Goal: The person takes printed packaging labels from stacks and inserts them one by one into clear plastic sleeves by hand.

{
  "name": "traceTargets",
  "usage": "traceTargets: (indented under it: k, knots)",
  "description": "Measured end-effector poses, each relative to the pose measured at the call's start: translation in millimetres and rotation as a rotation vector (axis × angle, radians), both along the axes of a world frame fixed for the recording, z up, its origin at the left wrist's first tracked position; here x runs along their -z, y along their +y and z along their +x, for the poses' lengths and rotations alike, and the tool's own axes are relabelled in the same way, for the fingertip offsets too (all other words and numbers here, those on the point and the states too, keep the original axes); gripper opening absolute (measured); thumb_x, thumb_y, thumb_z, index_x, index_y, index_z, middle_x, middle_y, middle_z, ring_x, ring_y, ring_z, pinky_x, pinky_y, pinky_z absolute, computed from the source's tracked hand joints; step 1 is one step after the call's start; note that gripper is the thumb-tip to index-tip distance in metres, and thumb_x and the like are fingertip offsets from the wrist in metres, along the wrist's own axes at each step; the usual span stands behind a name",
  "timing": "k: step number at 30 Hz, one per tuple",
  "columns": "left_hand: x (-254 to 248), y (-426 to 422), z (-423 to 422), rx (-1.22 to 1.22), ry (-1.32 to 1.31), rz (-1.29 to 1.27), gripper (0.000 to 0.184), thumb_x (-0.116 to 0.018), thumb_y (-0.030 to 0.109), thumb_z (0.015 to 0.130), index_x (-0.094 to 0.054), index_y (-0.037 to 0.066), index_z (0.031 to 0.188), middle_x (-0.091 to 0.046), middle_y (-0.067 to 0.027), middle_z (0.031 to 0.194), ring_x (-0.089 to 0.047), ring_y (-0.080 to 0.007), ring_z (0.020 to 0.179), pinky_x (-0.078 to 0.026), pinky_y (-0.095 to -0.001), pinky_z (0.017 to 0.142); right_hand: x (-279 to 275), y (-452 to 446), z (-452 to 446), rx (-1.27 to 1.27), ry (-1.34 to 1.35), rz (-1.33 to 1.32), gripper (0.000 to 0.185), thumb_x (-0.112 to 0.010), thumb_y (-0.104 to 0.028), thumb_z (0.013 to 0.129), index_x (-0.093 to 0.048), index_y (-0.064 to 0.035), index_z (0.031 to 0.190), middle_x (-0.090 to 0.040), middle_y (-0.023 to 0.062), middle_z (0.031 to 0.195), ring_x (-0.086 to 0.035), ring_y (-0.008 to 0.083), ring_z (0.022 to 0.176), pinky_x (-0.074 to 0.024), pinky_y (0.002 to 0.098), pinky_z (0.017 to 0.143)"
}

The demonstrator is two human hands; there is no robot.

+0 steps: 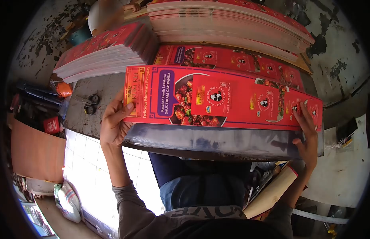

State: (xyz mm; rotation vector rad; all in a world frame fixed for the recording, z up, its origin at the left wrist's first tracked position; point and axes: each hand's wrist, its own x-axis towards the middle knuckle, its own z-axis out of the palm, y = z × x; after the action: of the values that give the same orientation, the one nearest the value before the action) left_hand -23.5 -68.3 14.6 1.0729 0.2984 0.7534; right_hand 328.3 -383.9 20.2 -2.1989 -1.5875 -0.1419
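A long red printed cardboard strip (238, 105), with food pictures and a panda logo, lies across the table in front of me. My left hand (114, 119) grips its left end, thumb on the printed face and fingers curled at the edge. At the right end, my right hand (308, 137) rests outstretched fingers on the print, its thumb apart below the lower edge. Just beyond is another matching red strip (248, 59), partly covered by the first. Under the near edge shows a glossy, bluish-grey plastic-looking surface (209, 139).
Tall stacks of printed cardboard stand at the back (225, 28) and at the left (97, 57). Black-handled scissors (90, 104) lie on the dark tabletop (79, 119). A person (107, 18) is beyond the stacks. A white sack (68, 201) sits on the floor.
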Motion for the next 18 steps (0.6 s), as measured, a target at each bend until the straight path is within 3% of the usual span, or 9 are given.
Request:
traceTargets:
  k: [3, 9, 16, 18]
  knots:
    - [25, 9, -3, -0.036, -0.045, -0.077, 0.049, -0.044, -0.01, 0.086, -0.03, -0.009, 0.133, -0.051, -0.0253, 0.122, -0.059, -0.0273, 0.105, -0.054, -0.0366, 0.086, -3, 14, -12, 0.087, 0.027, 0.046, 0.087, -0.022, -0.074, 0.081, -0.039, -0.0097, 0.138, -0.027, 0.0146, 0.147, -0.024, 0.0343, 0.136, -0.0159, 0.0471, 0.11]
    - [29, 7, -4, -0.108, -0.077, -0.073, 0.049, -0.044, -0.008, 0.087, -0.028, -0.008, 0.134, -0.05, -0.0257, 0.122, -0.058, -0.0279, 0.107, -0.054, -0.0399, 0.087, 23, 42, -39, 0.241, -0.084, 0.093, 0.094, -0.017, -0.075, 0.08, -0.024, -0.0051, 0.143, -0.018, 0.0175, 0.149, -0.022, 0.0349, 0.137, -0.0146, 0.0524, 0.109]
    - [31, 6, -7, -0.154, -0.069, -0.129, 0.051, -0.043, -0.01, 0.087, -0.026, -0.008, 0.135, -0.048, -0.0276, 0.123, -0.059, -0.031, 0.104, -0.057, -0.0401, 0.083, 16, 67, -91, 0.048, -0.059, -0.031, 0.105, -0.025, -0.079, 0.072, -0.027, 0.0017, 0.14, -0.027, 0.0185, 0.146, -0.026, 0.0316, 0.136, -0.0163, 0.0543, 0.108]
    - [35, 8, -10, -0.169, -0.087, -0.135, 0.051, -0.042, -0.01, 0.087, -0.026, -0.008, 0.135, -0.047, -0.0273, 0.123, -0.059, -0.0308, 0.105, -0.057, -0.0396, 0.083, 11, 72, -108, -0.09, -0.063, -0.101, 0.101, -0.031, -0.078, 0.073, -0.035, 0.0012, 0.136, -0.033, 0.0162, 0.143, -0.029, 0.0267, 0.135, -0.0171, 0.0551, 0.108]
